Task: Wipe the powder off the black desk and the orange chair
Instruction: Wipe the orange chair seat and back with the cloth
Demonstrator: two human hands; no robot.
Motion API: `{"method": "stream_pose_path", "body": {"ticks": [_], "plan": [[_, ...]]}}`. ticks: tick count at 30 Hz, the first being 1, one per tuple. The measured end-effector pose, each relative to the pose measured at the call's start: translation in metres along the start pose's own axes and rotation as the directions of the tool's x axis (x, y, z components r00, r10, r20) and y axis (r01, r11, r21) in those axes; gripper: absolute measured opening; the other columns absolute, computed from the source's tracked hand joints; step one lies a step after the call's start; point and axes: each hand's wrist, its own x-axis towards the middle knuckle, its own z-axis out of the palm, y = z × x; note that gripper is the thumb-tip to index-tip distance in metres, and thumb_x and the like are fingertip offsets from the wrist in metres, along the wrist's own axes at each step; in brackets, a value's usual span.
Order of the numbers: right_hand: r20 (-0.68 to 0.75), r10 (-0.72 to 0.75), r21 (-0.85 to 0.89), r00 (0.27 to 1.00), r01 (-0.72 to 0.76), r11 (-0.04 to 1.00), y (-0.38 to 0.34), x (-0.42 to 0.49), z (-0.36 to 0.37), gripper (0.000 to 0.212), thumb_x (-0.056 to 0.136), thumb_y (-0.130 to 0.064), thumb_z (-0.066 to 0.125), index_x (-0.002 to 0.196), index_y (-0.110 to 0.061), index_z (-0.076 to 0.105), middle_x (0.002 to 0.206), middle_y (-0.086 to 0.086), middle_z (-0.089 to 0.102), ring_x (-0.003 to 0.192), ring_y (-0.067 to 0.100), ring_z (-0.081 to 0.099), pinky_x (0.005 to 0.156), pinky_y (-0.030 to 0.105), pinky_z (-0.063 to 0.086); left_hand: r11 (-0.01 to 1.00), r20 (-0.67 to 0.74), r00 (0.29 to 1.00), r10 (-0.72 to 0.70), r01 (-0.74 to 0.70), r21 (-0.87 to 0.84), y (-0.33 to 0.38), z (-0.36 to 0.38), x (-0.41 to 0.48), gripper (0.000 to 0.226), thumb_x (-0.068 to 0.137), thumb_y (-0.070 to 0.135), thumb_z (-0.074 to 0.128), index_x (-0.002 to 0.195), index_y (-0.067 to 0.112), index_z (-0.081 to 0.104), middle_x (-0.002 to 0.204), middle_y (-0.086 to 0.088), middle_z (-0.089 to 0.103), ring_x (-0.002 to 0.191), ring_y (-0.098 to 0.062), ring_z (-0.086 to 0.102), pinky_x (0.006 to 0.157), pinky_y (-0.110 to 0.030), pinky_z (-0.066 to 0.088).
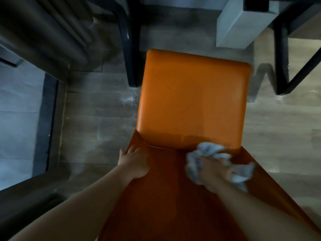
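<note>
I look straight down on the orange chair (191,94), its padded seat ahead and its backrest sloping toward me. My left hand (134,162) rests on the left edge of the backrest, its fingers curled over the rim. My right hand (214,173) grips a crumpled light grey cloth (208,150) and presses it against the backrest just below the seam with the seat. No powder is plain on the seat. Faint white dust shows on the floor (126,101) left of the seat. The black desk's top is out of view.
Black metal legs (129,49) stand on the wooden floor beyond the chair, and another black frame (284,80) at the upper right. A white box (243,26) sits behind the seat. Dark curtains (43,32) and a window sill (19,119) fill the left side.
</note>
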Motion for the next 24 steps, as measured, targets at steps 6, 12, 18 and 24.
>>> {"method": "stream_pose_path", "body": {"ticks": [6, 12, 18, 24], "plan": [[-0.034, -0.261, 0.036, 0.965, 0.262, 0.964, -0.028, -0.02, 0.005, 0.042, 0.087, -0.033, 0.053, 0.128, -0.035, 0.045, 0.134, 0.0, 0.049, 0.125, 0.028, 0.041, 0.103, 0.043, 0.032, 0.995, -0.036, 0.996, -0.086, 0.084, -0.044, 0.017, -0.001, -0.004, 0.039, 0.093, 0.029, 0.033, 0.13, 0.031, 0.046, 0.137, 0.002, 0.048, 0.133, -0.021, 0.035, 0.112, -0.059, 0.001], [-0.13, 0.222, -0.128, 0.966, -0.239, 0.963, 0.127, 0.013, -0.041, 0.044, 0.087, -0.033, 0.051, 0.131, -0.028, 0.046, 0.138, 0.005, 0.044, 0.128, 0.029, 0.037, 0.106, 0.049, 0.028, 0.996, -0.014, 0.996, -0.085, 0.085, 0.007, 0.034, 0.004, -0.004, 0.04, 0.094, 0.031, 0.034, 0.132, 0.029, 0.046, 0.132, 0.001, 0.051, 0.13, -0.022, 0.038, 0.111, -0.061, -0.006], [-0.141, -0.093, -0.073, 0.986, 0.083, 0.994, 0.013, -0.013, 0.012, 0.03, 0.089, -0.043, 0.042, 0.115, -0.034, 0.053, 0.129, -0.001, 0.054, 0.124, 0.029, 0.041, 0.095, 0.051, 0.029, 0.997, 0.002, 0.998, -0.069, 0.069, -0.034, 0.048, 0.01, -0.003, 0.04, 0.093, 0.031, 0.036, 0.132, 0.028, 0.045, 0.139, -0.001, 0.045, 0.131, -0.024, 0.037, 0.112, -0.058, 0.01], [-0.179, 0.078, -0.235, 0.981, -0.119, 0.965, 0.076, 0.002, -0.013, 0.033, 0.091, -0.044, 0.038, 0.122, -0.038, 0.048, 0.134, -0.003, 0.05, 0.127, 0.027, 0.038, 0.101, 0.055, 0.028, 1.0, -0.022, 0.999, -0.024, 0.024, -0.013, 0.039, 0.008, -0.008, 0.04, 0.093, 0.03, 0.035, 0.131, 0.032, 0.047, 0.134, 0.002, 0.05, 0.128, -0.022, 0.041, 0.112, -0.056, 0.008]]}}
